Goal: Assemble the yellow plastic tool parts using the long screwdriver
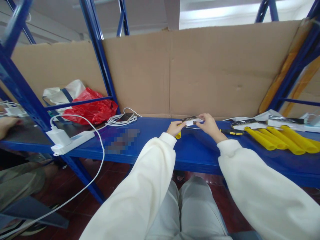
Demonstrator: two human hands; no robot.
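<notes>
Both of my hands are above the blue tabletop, close together, in the head view. My left hand (175,128) is closed around a yellow tube (178,135), whose end shows below the fingers. Between my hands is a small black-and-white printed card (190,120); its left end meets my left fingertips. The fingers of my right hand (209,125) pinch its right end. Just right of that hand lies a black-and-yellow handle (231,132), apparently a screwdriver's, with a thin metal shaft running left behind the hand.
Several yellow tubes (287,140) lie at the right, before black-and-white packaging (246,124). Leftward are a coiled white cable (120,120), a phone (125,117), a power strip (75,141) and a red bag (92,105). Cardboard (200,73) stands behind. Another person's hand (8,125) rests far left.
</notes>
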